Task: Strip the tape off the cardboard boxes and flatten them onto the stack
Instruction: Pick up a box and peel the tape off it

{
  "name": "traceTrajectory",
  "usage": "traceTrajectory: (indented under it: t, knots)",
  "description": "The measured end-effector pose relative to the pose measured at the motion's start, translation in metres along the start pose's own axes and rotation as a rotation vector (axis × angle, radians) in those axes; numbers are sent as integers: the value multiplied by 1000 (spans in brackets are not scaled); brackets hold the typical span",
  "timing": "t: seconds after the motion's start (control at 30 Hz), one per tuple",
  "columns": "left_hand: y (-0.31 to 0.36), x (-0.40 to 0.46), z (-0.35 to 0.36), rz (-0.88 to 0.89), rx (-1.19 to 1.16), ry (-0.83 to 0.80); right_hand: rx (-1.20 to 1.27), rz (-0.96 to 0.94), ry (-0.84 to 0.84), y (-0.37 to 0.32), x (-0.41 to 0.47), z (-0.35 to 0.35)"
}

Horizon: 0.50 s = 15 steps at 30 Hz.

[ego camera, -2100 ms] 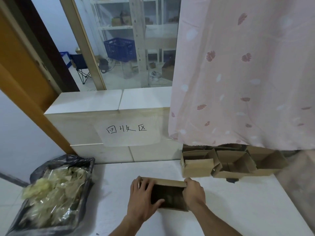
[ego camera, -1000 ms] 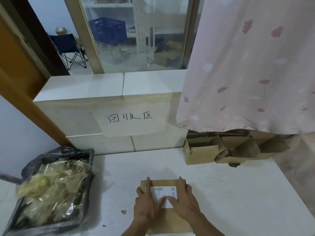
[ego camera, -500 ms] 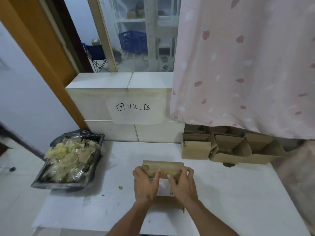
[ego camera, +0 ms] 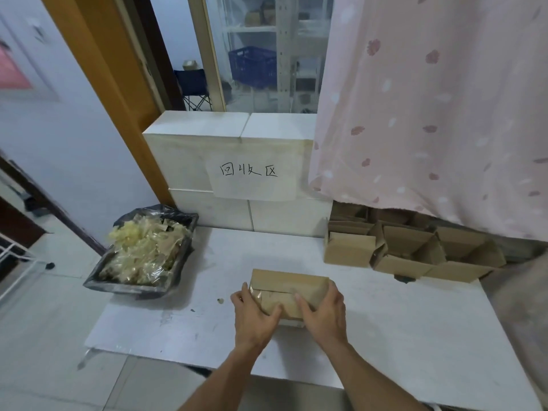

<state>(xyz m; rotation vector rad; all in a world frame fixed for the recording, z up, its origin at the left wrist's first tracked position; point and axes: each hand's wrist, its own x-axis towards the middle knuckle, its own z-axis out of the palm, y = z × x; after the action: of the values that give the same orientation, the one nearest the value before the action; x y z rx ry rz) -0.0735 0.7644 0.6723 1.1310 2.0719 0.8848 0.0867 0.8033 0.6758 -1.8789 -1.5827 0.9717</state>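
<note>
A small brown cardboard box lies on the white table, near its front middle, with clear tape along the seam facing me. My left hand grips its left end, thumb laid across the near face. My right hand holds the right end, fingers wrapped round the corner. A stack of opened, partly flattened boxes sits at the back right of the table, under the curtain's hem.
A black-lined tray full of crumpled clear tape stands at the table's left side. A white tiled ledge with a handwritten paper sign runs behind the table. A pink curtain hangs at the right.
The box lay flat under both palms with its label up; now it is turned so the taped seam faces me, and both hands hold its ends. My view has shifted left.
</note>
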Motion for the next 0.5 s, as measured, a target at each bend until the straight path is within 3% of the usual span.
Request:
traceTrajectory:
  t: [0.17,0.3,0.5]
  knots:
    - [-18,6,-7,-101,-59,11,-33,130,-73,-11,4,15]
    - [-26,14,-16,-148,-26,-10,6,375,-64,-15,9,26]
    - [-28,21,-21,93,465,-1,-14,411,-45,-19,11,31]
